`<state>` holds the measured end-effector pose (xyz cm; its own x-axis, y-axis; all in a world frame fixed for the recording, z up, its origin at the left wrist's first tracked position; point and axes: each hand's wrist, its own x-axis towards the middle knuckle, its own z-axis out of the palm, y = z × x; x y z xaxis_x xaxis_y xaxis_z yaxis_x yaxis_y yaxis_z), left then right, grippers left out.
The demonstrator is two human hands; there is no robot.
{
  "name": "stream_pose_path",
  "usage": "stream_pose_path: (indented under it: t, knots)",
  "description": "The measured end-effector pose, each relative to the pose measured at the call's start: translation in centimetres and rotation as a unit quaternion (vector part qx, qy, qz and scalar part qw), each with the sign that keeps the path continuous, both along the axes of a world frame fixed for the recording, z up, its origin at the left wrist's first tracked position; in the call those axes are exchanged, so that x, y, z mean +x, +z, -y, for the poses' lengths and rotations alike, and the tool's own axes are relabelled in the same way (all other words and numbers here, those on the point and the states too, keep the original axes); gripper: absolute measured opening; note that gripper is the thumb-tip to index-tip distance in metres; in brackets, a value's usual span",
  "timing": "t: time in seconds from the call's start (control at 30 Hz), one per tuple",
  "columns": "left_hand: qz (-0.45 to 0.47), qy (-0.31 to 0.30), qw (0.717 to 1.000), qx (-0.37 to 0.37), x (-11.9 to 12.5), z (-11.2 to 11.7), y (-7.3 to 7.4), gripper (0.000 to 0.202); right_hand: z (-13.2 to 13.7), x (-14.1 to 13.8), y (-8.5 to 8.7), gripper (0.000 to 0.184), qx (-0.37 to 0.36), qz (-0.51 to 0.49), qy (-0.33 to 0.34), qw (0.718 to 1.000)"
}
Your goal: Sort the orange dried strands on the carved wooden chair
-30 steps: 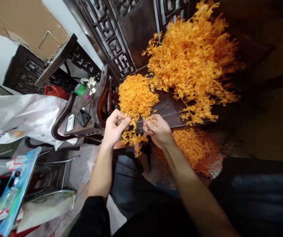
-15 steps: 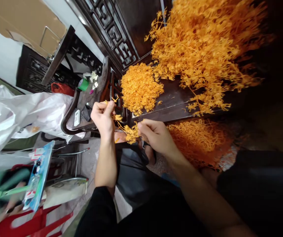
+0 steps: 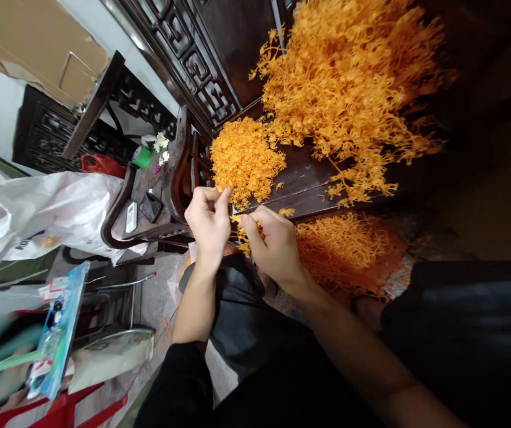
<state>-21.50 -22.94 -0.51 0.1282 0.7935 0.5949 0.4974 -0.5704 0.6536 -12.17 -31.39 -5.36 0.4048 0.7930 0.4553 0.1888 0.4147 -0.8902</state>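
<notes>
Sprig of orange flowers [image 3: 240, 236] is grasped by the right hand [image 3: 273, 242], just off the near edge of the tabletop [image 3: 304, 169]. Left hand [image 3: 209, 221] is curled beside it; its grip cannot be told. Loose orange blossoms [image 3: 246, 157] lie heaped at the tabletop's left end.

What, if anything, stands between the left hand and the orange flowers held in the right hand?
Nothing visible: the left hand is beside the orange flowers pinched in the right hand; whether they touch is unclear.
</notes>
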Motion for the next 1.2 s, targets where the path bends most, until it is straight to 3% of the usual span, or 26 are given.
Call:
stream_pose_path:
  t: [0.1, 0.2, 0.33, 0.43, 0.53, 0.63, 0.73, 0.8, 0.87, 0.97, 1.07, 1.13, 1.2]
  knots:
    - [0.078, 0.045, 0.996, -0.011, -0.9, -2.3, 0.3, 0.034, 1.5, 0.0, 1.2, 0.029, 0.065, -0.016, -0.025, 0.997]
    - [0.233, 0.043, 0.965, -0.112, -2.4, -4.1, 1.5, 0.037, 2.3, 0.8, 1.9, 0.034, 0.022, -0.069, 0.038, 0.997]
    - [0.354, -0.085, 0.898, -0.245, -2.8, -3.2, 3.1, 0.037, 1.4, 1.8, 1.2, 0.03, -0.116, -0.175, 0.193, 0.958]
    - [0.387, -0.183, 0.856, -0.29, -2.0, -1.2, 3.7, 0.036, 0.3, 1.9, 0.0, 0.03, -0.131, -0.245, 0.2, 0.939]
    - [0.398, -0.244, 0.833, -0.296, -1.1, 0.3, 3.8, 0.039, -0.3, 1.8, -0.6, 0.04, -0.109, -0.247, 0.192, 0.944]
    - [0.375, -0.254, 0.844, -0.286, 0.1, 1.2, 3.5, 0.048, -0.5, 1.3, -0.4, 0.041, -0.079, -0.151, 0.164, 0.972]
    - [0.318, -0.22, 0.888, -0.249, 1.2, 1.9, 2.7, 0.057, -0.5, 0.4, 0.0, 0.031, -0.052, -0.052, 0.129, 0.989]
    - [0.271, -0.193, 0.918, -0.214, 1.8, 2.4, 2.2, 0.062, -0.4, -0.2, 0.3, 0.021, -0.058, -0.045, 0.099, 0.992]
    - [0.242, -0.175, 0.937, -0.183, 2.3, 2.9, 1.9, 0.067, -0.3, -0.7, 0.3, 0.019, -0.078, -0.082, 0.055, 0.992]
    - [0.245, -0.155, 0.939, -0.184, 2.3, 3.2, 2.1, 0.066, -0.7, -0.4, -0.2, 0.023, -0.083, -0.156, -0.001, 0.984]
    - [0.287, -0.147, 0.924, -0.206, 0.9, 2.3, 3.3, 0.061, -1.6, 1.4, -1.5, 0.025, -0.086, -0.228, -0.03, 0.969]
    - [0.33, -0.147, 0.916, -0.177, -0.8, 1.3, 4.4, 0.061, -2.3, 3.2, -2.4, 0.026, -0.095, -0.306, -0.042, 0.946]
    - [0.359, -0.147, 0.909, -0.152, -2.3, 0.4, 5.3, 0.062, -2.6, 4.4, -2.8, 0.025, -0.096, -0.381, -0.014, 0.919]
